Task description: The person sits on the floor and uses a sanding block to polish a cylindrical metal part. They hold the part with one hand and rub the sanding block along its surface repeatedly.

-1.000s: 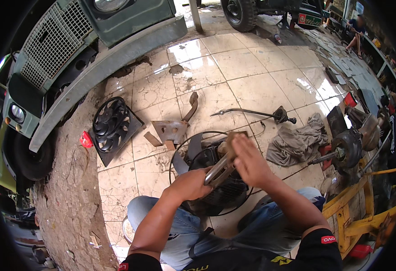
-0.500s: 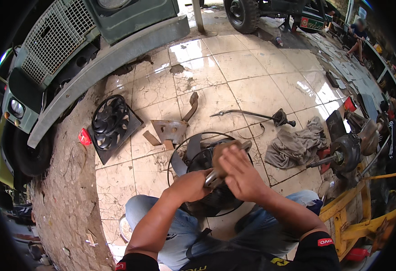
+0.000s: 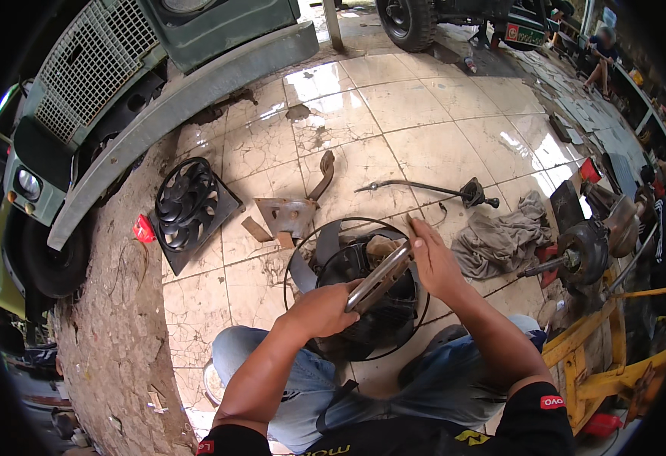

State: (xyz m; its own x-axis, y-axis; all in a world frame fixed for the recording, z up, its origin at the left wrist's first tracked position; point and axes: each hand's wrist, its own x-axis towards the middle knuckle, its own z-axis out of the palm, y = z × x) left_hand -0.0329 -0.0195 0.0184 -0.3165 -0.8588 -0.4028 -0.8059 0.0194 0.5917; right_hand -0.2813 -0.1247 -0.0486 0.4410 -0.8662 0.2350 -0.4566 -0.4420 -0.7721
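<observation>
In front of me my left hand (image 3: 324, 310) is closed round the near end of a long, narrow metal part (image 3: 378, 280) with shiny edges, tilted up to the right. My right hand (image 3: 438, 262) is at its far end, fingers fairly straight and the tips partly hidden. A crumpled brown rag (image 3: 383, 246) shows behind the part, seemingly pressed there by the right hand. Below both hands, between my knees, lies a black radiator fan (image 3: 334, 267) with a round ring, partly covered by the hands and the part.
A second black fan (image 3: 188, 205) lies left, beside a rusty pedal bracket (image 3: 287, 216). Ahead right are a lever with a rod (image 3: 470, 194) and a grey cloth (image 3: 504, 235). A yellow frame (image 3: 576, 372) stands right, a vehicle bumper (image 3: 188, 114) far left.
My right hand has shifted right and turned edge-on, uncovering more of the metal part. The rag is now seen behind the part. The left hand keeps its grip.
</observation>
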